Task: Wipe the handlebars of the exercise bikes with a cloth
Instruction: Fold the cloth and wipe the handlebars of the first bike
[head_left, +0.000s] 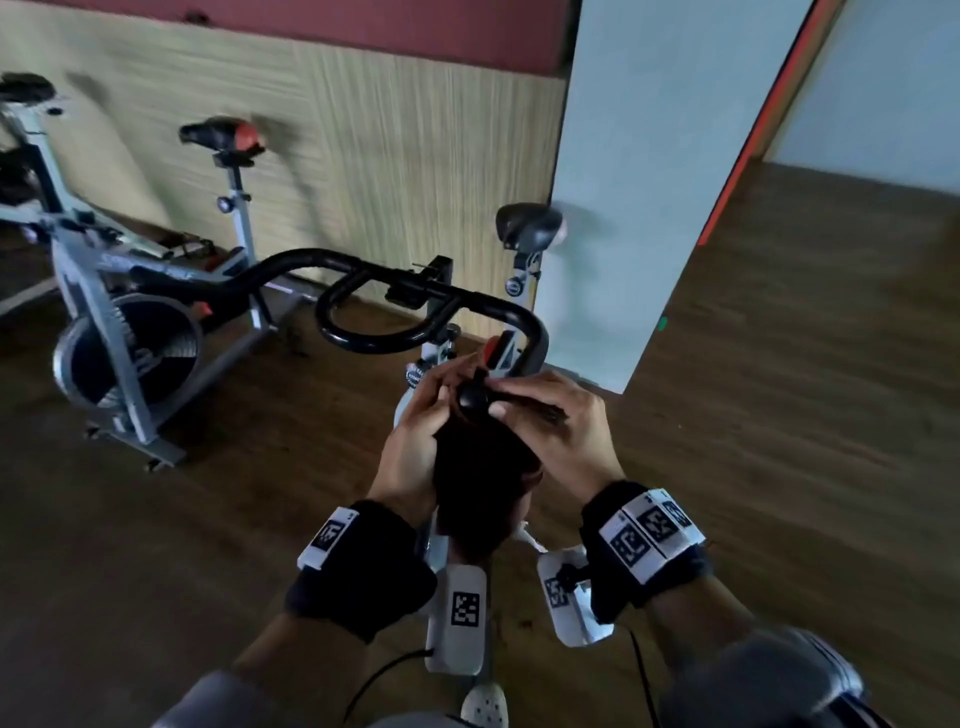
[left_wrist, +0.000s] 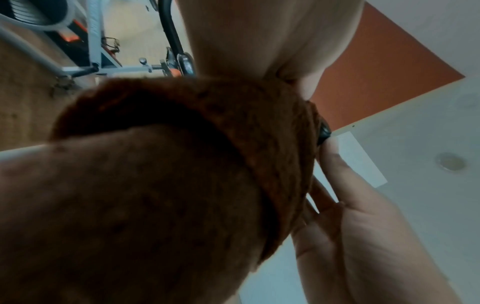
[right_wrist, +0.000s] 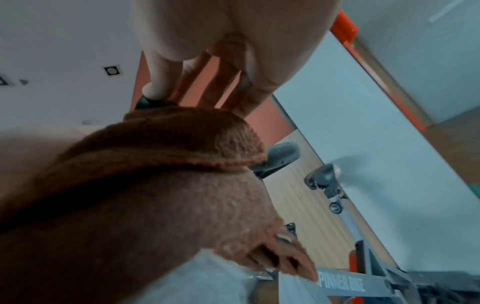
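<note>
The left hand (head_left: 415, 441) curls round the brown cloth (head_left: 480, 488), which hangs between the 2 hands over the near end of the black handlebar (head_left: 415, 304). The bar's round end cap (head_left: 474, 399) pokes out above the cloth. The right hand (head_left: 556, 431) pinches at that cap and the cloth's top edge, though blur makes the exact grip uncertain. From here the bar's long run lies ahead and to the left, so the left hand seems nearer to it.
</note>
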